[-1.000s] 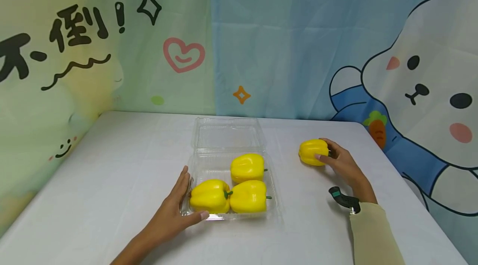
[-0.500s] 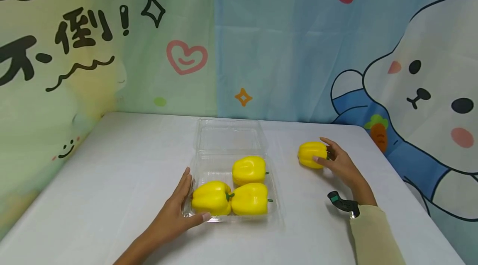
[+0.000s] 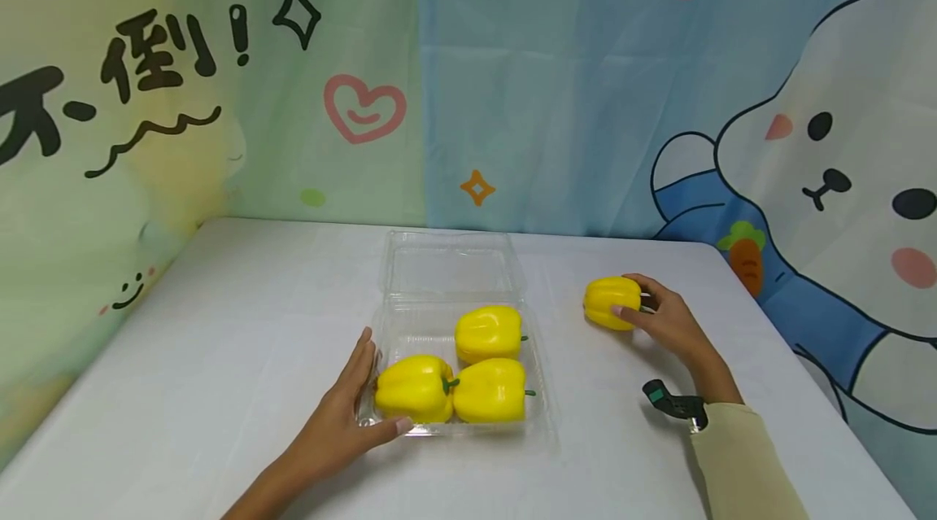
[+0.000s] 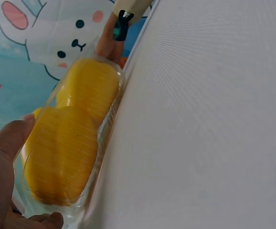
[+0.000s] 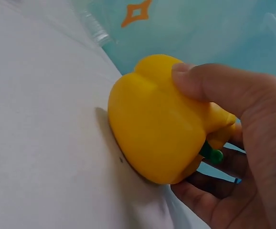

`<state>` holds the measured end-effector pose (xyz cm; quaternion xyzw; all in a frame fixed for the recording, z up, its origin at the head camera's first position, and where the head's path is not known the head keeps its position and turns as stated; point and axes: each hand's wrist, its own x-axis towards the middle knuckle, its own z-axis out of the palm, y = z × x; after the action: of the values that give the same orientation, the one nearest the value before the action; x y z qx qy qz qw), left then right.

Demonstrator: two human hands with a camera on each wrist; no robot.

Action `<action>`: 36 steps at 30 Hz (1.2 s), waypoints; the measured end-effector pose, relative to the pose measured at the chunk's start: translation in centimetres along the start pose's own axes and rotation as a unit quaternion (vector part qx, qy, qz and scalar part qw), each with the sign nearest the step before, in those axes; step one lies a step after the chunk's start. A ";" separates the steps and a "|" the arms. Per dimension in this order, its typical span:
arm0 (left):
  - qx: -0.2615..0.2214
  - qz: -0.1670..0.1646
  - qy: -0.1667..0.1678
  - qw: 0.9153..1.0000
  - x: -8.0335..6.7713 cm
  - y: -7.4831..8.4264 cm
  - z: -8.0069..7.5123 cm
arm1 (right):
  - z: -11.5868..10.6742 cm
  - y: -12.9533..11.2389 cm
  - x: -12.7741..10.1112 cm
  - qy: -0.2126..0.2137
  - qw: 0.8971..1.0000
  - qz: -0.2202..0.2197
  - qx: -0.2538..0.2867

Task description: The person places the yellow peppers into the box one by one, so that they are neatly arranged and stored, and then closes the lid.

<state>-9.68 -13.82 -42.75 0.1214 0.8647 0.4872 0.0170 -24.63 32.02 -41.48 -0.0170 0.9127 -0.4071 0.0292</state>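
Observation:
A clear plastic clamshell box (image 3: 542, 406) lies open on the white table, its lid (image 3: 446, 264) folded back. Inside it lie three yellow bell peppers (image 3: 413, 388) (image 3: 489, 391) (image 3: 487, 333). My left hand (image 3: 351, 414) holds the box's front left corner, fingers along its side and thumb at the front rim; the left wrist view shows the box wall (image 4: 111, 129) beside my palm (image 4: 4, 162). My right hand (image 3: 662, 321) grips a fourth yellow pepper (image 3: 611, 303) on the table to the right of the box. In the right wrist view thumb and fingers wrap that pepper (image 5: 162, 124).
The white table (image 3: 220, 341) runs back to a cartoon cloth backdrop (image 3: 512, 80) along its far and left sides. The table's right edge (image 3: 820, 390) lies a little beyond my right hand. A black wrist-camera strap (image 3: 677, 402) sits on my right sleeve.
Almost nothing has moved. My right hand has closed a little more over the loose pepper; the left hand stays on the box corner.

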 end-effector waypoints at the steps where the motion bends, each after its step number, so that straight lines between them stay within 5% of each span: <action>1: 0.000 0.000 0.000 1.000 0.0 0.0 0.0 | 0.1 -0.1 0.0 0.001 1.000 -0.002 -0.003; 14: 0.001 0.005 0.001 1.000 0.0 -0.2 0.0 | 0.9 -2.4 -0.7 0.040 0.996 -0.086 0.000; 36: -0.002 0.002 0.005 1.000 0.0 0.0 0.0 | 2.6 -5.1 -1.3 0.028 0.992 -0.125 0.005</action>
<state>-9.64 -13.78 -42.74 0.1206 0.8633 0.4899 0.0118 -23.10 26.80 -39.36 -0.1191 0.9020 -0.4123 -0.0474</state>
